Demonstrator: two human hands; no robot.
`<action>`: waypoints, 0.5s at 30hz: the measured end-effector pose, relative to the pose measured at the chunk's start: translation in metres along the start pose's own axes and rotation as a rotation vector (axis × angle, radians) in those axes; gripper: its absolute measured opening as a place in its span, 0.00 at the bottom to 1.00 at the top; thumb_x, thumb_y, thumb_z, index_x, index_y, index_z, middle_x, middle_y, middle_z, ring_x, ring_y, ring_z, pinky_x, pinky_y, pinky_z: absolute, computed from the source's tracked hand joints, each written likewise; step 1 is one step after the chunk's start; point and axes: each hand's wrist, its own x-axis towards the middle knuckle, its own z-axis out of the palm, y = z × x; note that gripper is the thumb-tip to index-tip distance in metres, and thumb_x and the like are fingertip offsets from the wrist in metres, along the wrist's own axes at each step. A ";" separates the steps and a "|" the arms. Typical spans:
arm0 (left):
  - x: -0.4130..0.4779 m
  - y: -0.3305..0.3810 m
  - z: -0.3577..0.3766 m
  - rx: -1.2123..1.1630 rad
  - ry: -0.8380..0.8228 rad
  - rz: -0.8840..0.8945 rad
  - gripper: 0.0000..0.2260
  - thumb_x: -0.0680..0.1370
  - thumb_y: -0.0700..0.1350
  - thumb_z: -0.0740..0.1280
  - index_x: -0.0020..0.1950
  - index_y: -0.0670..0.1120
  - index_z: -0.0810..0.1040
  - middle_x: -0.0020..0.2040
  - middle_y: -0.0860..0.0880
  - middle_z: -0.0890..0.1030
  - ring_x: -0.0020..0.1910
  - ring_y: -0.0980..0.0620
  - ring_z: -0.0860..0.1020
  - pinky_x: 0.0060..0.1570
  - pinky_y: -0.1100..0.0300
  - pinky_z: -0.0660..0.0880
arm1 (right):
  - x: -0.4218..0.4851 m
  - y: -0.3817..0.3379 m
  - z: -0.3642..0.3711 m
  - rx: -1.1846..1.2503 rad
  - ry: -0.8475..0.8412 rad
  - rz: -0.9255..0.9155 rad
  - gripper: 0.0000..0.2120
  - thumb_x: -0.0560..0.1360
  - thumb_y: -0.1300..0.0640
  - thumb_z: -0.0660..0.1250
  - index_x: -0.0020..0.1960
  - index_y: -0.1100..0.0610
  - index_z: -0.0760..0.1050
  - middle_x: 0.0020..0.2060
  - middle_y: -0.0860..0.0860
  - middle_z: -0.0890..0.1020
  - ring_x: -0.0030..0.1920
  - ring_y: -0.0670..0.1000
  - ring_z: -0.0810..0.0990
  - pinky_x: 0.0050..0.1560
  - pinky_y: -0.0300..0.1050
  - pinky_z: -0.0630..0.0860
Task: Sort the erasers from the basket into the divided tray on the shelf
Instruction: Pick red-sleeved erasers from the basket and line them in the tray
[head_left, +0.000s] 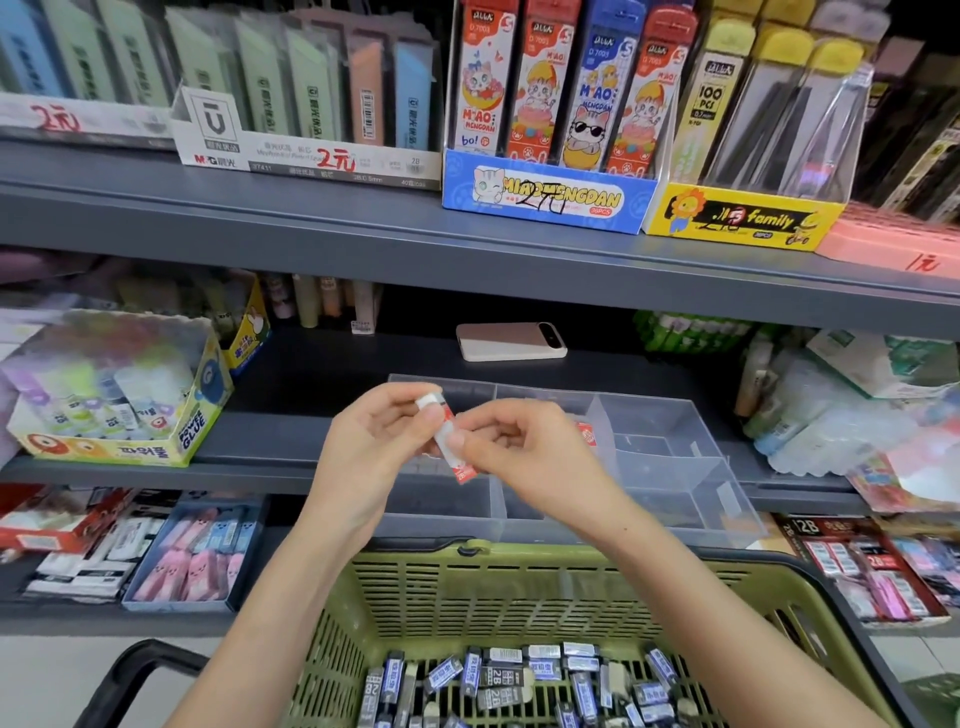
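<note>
A white eraser (448, 439) in a red sleeve is held up between the two hands. It is tilted, with its white end uppermost and its red end pointing down. The left hand (376, 441) pinches the upper end between the thumb and curled fingers. The right hand (524, 457) pinches the middle of it with thumb and forefinger, the other fingers curled in. The fingertips of the two hands nearly meet on the eraser.

Just behind the hands, on the shelf, sits the clear divided tray (680, 467), with its compartments spreading out to the right of the right hand. A second eraser (587, 434), also red-sleeved, shows through the tray just beyond the right hand's knuckles; which compartment it is in cannot be told.

Below the wrists is the green basket (519, 582). Loose erasers (519, 680) in dark and blue sleeves lie on its bottom between the two forearms. Its black handle (130, 670) curves out below and to the left of the left forearm.

Farther back than the tray, a phone (511, 340) lies flat on the same shelf. Well to the left of the left hand stands a glue box (119, 447) full of glue sticks. Above the hands, on the upper shelf, a blue display box (545, 195) and a yellow display box (743, 215) stand side by side.
</note>
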 end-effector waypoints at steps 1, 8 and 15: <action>-0.001 0.001 0.001 0.026 -0.020 0.007 0.10 0.67 0.49 0.72 0.47 0.52 0.83 0.43 0.49 0.84 0.42 0.52 0.82 0.40 0.63 0.78 | -0.001 0.000 0.000 -0.004 -0.014 0.001 0.01 0.72 0.58 0.71 0.43 0.55 0.81 0.36 0.53 0.84 0.33 0.42 0.79 0.40 0.37 0.77; -0.007 0.000 0.010 0.615 -0.010 0.194 0.07 0.76 0.49 0.66 0.52 0.58 0.78 0.51 0.61 0.80 0.54 0.61 0.76 0.55 0.69 0.70 | 0.012 0.027 -0.056 -0.109 0.413 0.191 0.12 0.68 0.56 0.73 0.27 0.53 0.77 0.21 0.47 0.78 0.24 0.41 0.74 0.31 0.36 0.70; -0.013 -0.007 0.017 0.980 -0.129 0.352 0.17 0.77 0.56 0.59 0.57 0.48 0.80 0.54 0.53 0.79 0.57 0.52 0.73 0.58 0.57 0.67 | 0.042 0.060 -0.075 -0.553 0.256 0.418 0.16 0.64 0.50 0.74 0.31 0.62 0.76 0.27 0.53 0.76 0.33 0.53 0.75 0.32 0.43 0.68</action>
